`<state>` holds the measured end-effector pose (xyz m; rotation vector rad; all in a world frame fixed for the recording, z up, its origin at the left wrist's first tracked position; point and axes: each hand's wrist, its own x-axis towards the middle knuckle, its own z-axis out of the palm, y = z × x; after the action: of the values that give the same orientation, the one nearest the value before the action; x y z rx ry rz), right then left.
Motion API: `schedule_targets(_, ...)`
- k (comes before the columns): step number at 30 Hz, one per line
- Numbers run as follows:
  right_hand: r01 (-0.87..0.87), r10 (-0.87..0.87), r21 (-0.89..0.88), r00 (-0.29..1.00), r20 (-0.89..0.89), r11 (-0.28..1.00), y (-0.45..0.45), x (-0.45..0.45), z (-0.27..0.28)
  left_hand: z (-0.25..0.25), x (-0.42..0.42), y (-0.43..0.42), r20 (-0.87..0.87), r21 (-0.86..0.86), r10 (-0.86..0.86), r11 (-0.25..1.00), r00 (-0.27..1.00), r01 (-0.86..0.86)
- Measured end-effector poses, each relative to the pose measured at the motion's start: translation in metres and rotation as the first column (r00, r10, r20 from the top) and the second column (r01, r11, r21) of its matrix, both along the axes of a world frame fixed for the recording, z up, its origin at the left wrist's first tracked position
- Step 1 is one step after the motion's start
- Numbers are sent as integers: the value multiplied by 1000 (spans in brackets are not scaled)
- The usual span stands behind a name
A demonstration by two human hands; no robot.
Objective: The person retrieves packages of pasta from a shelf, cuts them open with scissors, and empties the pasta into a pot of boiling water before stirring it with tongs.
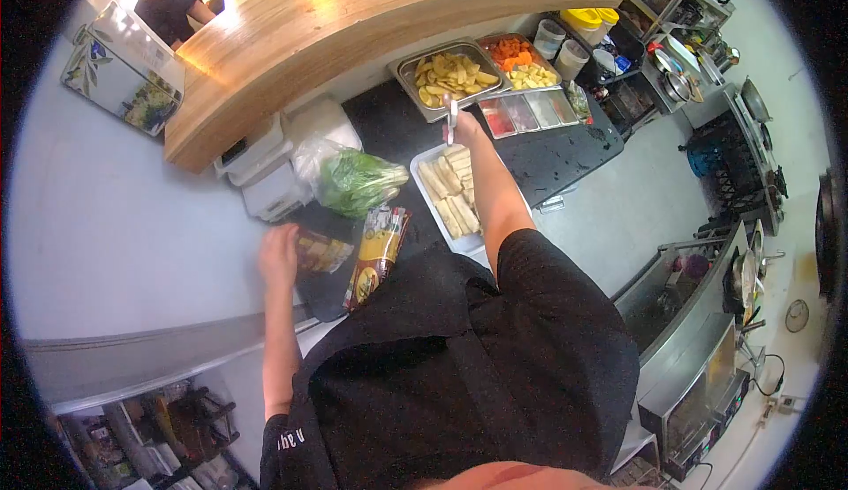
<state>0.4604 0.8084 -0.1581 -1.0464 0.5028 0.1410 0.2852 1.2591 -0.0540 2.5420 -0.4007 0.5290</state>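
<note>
At the left, my left hand [279,253] is closed on the end of a brown and yellow food packet [321,252], slightly blurred. A second yellow and dark red packet [377,256] lies just to its right. My right hand [466,128] reaches forward, fingers wrapped round a slim pale tool [453,123] whose kind I cannot make out. Below that forearm is a white tray [439,222] of pale rolled pieces [450,194], partly covered by the arm. Leafy greens in a clear bag [355,181] lie between the hands.
Beyond my right hand stand a steel pan of potato wedges [450,75], a pan of orange and yellow chopped pieces [521,62] and a sectioned steel container [530,112]. White lidded tubs [269,177] sit at left. A raised wooden counter [265,57] curves behind; another person [165,4] stands beyond it.
</note>
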Motion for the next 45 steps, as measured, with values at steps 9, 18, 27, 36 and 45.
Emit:
schedule_targets(9,-47,34,-224,997,-64,974,44,-4,3,31,11,8,-37,63,-190,979,981,192)
schedule_targets(18,-232,816,-970,547,-189,-69,130,-100,116,39,30,32,-235,7,-203,978,951,210)
schedule_targets(27,112,884,-924,352,-306,-365,167,-125,151,41,24,21,-240,-24,-300,952,923,304)
schedule_targets(36,238,923,-907,260,-284,-346,184,-123,159,47,4,-2,-159,19,-324,943,933,331)
schedule_targets(45,140,907,-911,236,-349,-387,181,-135,171,41,-2,-15,-161,13,-298,953,941,304)
